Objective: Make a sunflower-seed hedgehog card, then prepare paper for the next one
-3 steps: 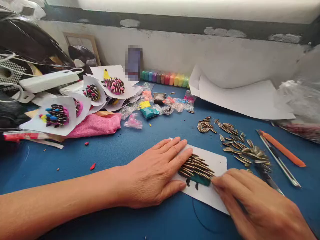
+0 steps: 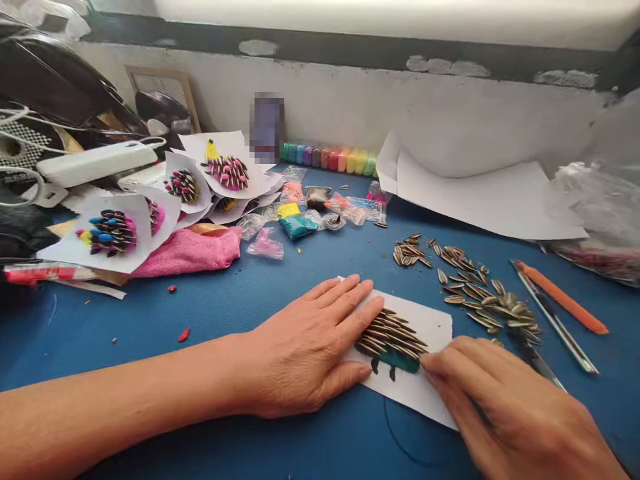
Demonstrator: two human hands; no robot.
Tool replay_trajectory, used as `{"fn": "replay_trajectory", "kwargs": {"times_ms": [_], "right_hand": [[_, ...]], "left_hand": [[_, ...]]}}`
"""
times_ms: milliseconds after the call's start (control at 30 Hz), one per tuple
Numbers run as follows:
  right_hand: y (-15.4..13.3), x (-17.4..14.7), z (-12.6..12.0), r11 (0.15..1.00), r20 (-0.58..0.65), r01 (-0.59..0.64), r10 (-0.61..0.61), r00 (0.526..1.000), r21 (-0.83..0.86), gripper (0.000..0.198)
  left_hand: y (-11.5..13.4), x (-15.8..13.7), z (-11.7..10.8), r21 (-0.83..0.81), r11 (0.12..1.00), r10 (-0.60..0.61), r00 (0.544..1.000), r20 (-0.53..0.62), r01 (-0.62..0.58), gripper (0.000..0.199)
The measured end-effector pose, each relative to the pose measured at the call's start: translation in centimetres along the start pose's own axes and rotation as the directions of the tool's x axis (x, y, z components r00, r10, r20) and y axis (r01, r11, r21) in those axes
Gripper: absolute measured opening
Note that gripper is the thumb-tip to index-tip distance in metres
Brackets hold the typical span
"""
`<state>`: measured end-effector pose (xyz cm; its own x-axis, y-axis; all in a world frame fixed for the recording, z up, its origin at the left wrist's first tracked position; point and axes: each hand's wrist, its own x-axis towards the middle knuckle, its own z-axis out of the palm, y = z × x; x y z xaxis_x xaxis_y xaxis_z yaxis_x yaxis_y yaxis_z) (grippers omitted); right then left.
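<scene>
A piece of white paper lies on the blue table, bearing a flat dark green clay shape with two small black clay feet below it. Rows of striped sunflower seeds overlap across the green clay, their tips pointing right. My left hand rests flat on the paper's left part, fingers stretched out, index finger against the seeds. At the right end of the clay, my right hand has thumb and forefinger pinched on a sunflower seed, mostly hidden by the fingertips.
Loose sunflower seeds lie to the right, near a pen and an orange stick. Finished seed-and-clay pieces on paper stack at back left above a pink cloth. Bagged clay and a curved white sheet are farther back.
</scene>
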<state>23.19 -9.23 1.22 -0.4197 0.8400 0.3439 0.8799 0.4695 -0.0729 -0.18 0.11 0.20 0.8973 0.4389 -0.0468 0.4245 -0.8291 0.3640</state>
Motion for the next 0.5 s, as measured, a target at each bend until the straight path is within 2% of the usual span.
{"fn": "replay_trajectory", "kwargs": {"times_ms": [133,367,500], "right_hand": [[0.0,-0.2,-0.2,1.0,0.006,-0.013,0.013,1.0,-0.005,0.017],[1.1,-1.0,-0.7,0.991,-0.135,-0.089,0.075,0.988,-0.102,0.011],[1.4,-1.2,-0.7,0.99,-0.144,-0.098,0.082,0.986,-0.107,0.013]], "left_hand": [[0.0,0.0,-0.1,0.002,1.0,0.005,1.0,-0.003,-0.005,0.073],[0.0,0.1,0.0,0.001,1.0,0.007,1.0,-0.009,-0.007,0.072],[-0.1,0.0,-0.1,-0.004,1.0,0.011,1.0,-0.015,-0.011,0.072]]}}
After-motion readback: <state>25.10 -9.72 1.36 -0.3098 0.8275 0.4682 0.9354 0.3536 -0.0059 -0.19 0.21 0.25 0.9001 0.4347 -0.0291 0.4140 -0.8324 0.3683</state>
